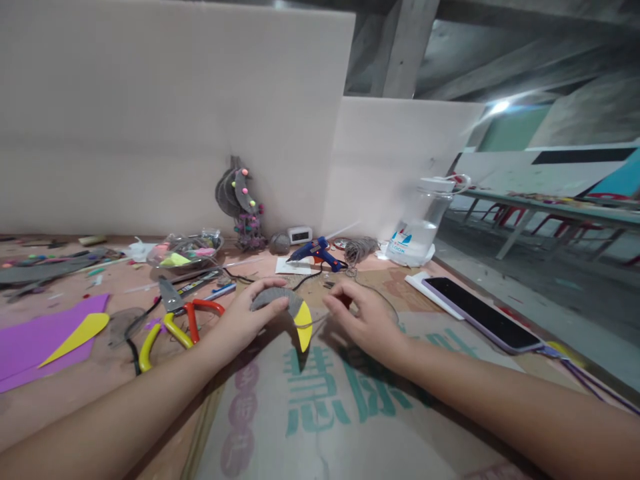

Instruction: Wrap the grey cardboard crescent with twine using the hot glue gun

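Note:
My left hand [266, 303] grips a curved crescent shape [304, 327], its upper part wrapped in grey yarn and its pointed lower end bare yellow. From the crescent a strand of grey yarn [320, 322] runs right to my right hand [357, 313], whose thumb and fingers are pinched on it. Both hands are above a cardboard sheet [270, 427] with green printed characters. Behind my right hand the strand loops round toward a bundle of grey yarn [361, 249]. How much of the crescent lies inside my left palm is hidden.
Pliers [185, 313] with red and yellow handles lie left, near purple sheets [55, 333] and a yellow cutout [80, 339]. A blue glue gun [317, 250] stands behind. A water bottle [417, 223] and a phone [480, 313] are right. A yarn-wrapped decoration [243, 200] leans on the white panel.

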`<state>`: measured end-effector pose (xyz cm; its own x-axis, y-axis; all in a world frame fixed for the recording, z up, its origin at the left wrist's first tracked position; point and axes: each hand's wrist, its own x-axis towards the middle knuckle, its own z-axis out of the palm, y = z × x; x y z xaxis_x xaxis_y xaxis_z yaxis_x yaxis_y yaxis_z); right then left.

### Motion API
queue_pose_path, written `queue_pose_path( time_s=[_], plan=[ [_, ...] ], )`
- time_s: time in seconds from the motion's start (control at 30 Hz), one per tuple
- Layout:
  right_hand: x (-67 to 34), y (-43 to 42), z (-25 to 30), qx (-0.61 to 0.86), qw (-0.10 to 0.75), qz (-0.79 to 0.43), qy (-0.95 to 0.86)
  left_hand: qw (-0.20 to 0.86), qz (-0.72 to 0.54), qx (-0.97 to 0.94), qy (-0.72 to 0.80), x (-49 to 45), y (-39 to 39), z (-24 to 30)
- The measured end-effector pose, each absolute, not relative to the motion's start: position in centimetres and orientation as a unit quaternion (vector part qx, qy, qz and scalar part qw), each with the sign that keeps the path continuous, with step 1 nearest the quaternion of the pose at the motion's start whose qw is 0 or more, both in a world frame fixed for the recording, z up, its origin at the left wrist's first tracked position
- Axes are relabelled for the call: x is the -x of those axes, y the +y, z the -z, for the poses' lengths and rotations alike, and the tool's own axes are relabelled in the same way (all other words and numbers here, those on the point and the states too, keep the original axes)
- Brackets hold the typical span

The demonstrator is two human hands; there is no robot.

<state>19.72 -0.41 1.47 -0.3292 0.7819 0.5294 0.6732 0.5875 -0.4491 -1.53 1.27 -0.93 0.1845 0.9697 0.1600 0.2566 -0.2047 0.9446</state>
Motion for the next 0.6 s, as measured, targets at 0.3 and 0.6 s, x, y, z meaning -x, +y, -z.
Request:
queue_pose_path(
  time_s=[0.3,0.6],
  plan=[
    [-19.3,1.2,-0.6,0.432,0.277,-0.280,-0.811,0.366,-0.414,-0.687,0.472,1.2,0.5,-0.4],
    [-19.1,0.8,-1.0,0.446,0.312,-0.354,-0.760,0.449,-0.394,-0.646,0.476,1.1,1.1,0.6]
  ],
)
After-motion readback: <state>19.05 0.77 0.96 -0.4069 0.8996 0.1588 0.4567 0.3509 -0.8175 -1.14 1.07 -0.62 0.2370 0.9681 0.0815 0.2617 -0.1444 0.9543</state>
